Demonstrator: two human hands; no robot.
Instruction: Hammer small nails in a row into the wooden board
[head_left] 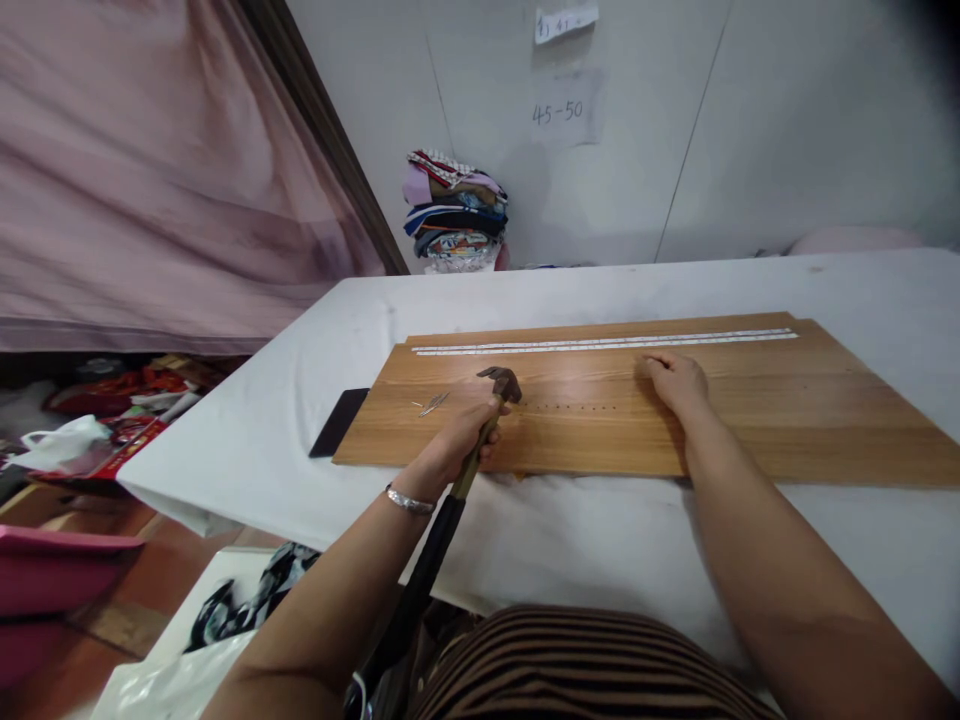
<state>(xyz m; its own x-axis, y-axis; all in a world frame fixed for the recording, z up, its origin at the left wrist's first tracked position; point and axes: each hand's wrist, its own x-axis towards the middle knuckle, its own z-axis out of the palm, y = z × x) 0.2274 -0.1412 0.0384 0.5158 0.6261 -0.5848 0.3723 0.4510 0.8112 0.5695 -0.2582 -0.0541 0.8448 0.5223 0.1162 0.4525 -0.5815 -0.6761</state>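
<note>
My left hand (469, 437) is wrapped around the handle of a claw hammer (501, 384), its head over the left part of a wooden board (757, 400). The dark grip slants down towards my body. My right hand (677, 382) is closed low over the board, right of the middle, with thumb and finger pinched; what they hold, if anything, is too small to make out. Between my hands runs a row of small dark dots (577, 407) on the wood. Several thin nails (435, 402) lie loose left of the hammer. Two long white marked strips (600, 345) lie along the board's far side.
The board lies on a bed-like surface with a white cover (262, 400). A flat black object (339, 422) shows at its left end. Folded clothes (457, 215) are stacked by the wall. A pink curtain (150, 150) hangs at the left, above red bags and a pink container (60, 570).
</note>
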